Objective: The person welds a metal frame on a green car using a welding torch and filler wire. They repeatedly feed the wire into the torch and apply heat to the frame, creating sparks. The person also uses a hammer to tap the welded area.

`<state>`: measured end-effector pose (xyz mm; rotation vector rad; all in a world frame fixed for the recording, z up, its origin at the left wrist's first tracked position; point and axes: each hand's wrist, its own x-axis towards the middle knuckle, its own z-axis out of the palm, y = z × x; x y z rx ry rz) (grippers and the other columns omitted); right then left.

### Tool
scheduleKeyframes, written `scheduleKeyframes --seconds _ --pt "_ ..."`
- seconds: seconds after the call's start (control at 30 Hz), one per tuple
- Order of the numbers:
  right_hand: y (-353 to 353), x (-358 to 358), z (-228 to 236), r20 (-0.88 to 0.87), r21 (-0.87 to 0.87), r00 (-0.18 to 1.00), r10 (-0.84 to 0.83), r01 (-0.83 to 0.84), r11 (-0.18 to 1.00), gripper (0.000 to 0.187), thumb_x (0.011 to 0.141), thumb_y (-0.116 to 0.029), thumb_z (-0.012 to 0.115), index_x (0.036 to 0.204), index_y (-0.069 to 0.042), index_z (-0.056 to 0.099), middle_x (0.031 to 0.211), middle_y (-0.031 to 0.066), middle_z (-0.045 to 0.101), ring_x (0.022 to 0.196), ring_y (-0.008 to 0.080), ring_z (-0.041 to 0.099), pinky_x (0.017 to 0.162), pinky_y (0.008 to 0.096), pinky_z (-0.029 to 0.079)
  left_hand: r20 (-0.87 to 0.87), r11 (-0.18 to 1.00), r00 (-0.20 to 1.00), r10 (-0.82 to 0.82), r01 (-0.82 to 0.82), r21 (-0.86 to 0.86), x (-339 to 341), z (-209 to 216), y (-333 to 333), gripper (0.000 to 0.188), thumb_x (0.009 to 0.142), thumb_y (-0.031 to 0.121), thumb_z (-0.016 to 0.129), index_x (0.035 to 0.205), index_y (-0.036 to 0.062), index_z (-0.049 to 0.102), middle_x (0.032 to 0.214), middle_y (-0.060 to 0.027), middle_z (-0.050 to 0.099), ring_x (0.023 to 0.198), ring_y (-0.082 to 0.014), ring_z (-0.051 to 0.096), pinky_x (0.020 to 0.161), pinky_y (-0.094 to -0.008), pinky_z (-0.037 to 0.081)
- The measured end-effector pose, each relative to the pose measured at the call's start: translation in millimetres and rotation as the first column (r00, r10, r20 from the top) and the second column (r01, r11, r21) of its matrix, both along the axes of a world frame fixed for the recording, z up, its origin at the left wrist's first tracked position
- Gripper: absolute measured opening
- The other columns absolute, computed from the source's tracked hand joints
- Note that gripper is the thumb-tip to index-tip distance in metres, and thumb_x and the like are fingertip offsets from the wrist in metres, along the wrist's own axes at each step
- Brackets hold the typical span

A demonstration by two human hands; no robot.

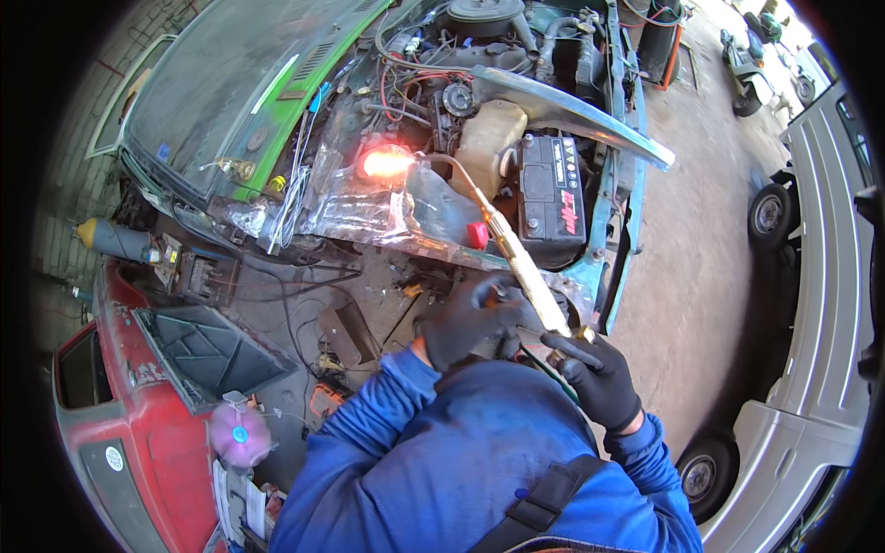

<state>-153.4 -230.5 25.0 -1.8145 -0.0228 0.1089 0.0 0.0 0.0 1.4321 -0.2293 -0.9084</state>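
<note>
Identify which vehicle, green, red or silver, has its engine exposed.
The green metal car, engine uncovered; the red metal vehicle and boxy silver van show none.

At the bottom of the frame is a blue top (489,433) with long, wrinkly sleeves (387,401). A black strap (567,479) with a buckle (546,502) crosses it, just right of the bottom middle. The left hand (461,323) and right hand (597,380) wear short, dark gloves (607,396).

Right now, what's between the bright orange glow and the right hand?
In the head view, the gold-coloured torch stretches from the right hand toward the glow.
</note>
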Motion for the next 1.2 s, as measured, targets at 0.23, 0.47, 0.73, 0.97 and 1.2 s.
scheduleKeyframes --seconds 0.23,0.47,0.73,0.97,1.2 --pt "0.3 5.1 -7.9 0.019 0.023 0.995 -0.101 0.1 0.995 0.046 0.108 -0.04 0.067 0.137 -0.005 0.074 0.114 0.0164 0.079 0.106 0.0293 0.073 0.095 0.0406 0.055 0.01 0.99 0.999 0.042 -0.04 -0.137 -15.9 1.3 -47.3 0.034 0.104 0.022 0.073 0.128 -0.002 0.07 0.109 -0.0062 0.074 0.1 -0.01 0.066 0.088 -0.0296 0.055" --pt "-3.9 0.3 -7.3 -0.058 -0.049 0.986 -0.159 0.156 0.987 0.055 0.109 -0.049 0.063 0.137 -0.003 0.074 0.107 0.014 0.08 0.09 0.0222 0.072 0.082 0.0377 0.054 -0.021 0.991 0.994 0.104 -0.106 -0.083 -23.4 -0.5 -65.2 0.029 0.103 0.025 0.075 0.117 -0.0008 0.074 0.092 0.0008 0.068 0.081 -0.0052 0.06 0.07 -0.0252 0.051" --pt "17.5 -3.2 -8.2 0.023 -0.051 0.969 -0.247 0.248 0.967 0.052 0.109 -0.047 0.065 0.136 -0.004 0.075 0.094 0.0091 0.076 0.075 0.0157 0.06 0.071 0.0336 0.049 0.017 0.988 0.998 0.058 -0.055 -0.143 -17.9 -13.4 -58.8 0.03 0.104 0.025 0.075 0.119 -0.0012 0.072 0.093 0.0007 0.069 0.082 -0.0052 0.058 0.071 -0.0271 0.05" --pt "53.5 3.0 6.2 0.01 -0.102 0.955 -0.296 0.296 0.95 0.051 0.109 -0.045 0.065 0.135 -0.002 0.075 0.096 0.0099 0.076 0.092 0.0192 0.069 0.084 0.0351 0.053 0.007 0.964 0.997 0.082 -0.077 -0.255 -9.3 -12.5 -35.7 0.034 0.102 0.029 0.075 0.117 -0.0022 0.073 0.089 0.001 0.066 0.08 -0.0059 0.057 0.069 -0.027 0.048" --pt "87.7 4.1 19.2 -0.035 -0.162 0.956 -0.292 0.283 0.945 0.052 0.109 -0.046 0.065 0.134 -0.001 0.075 0.104 0.0107 0.075 0.095 0.0212 0.07 0.087 0.036 0.054 -0.04 0.958 0.999 0.025 -0.035 -0.283 -3.9 -6.4 0.7 0.037 0.103 0.028 0.076 0.125 -0.0008 0.072 0.096 0.0008 0.068 0.084 -0.0056 0.057 0.073 -0.0267 0.049"
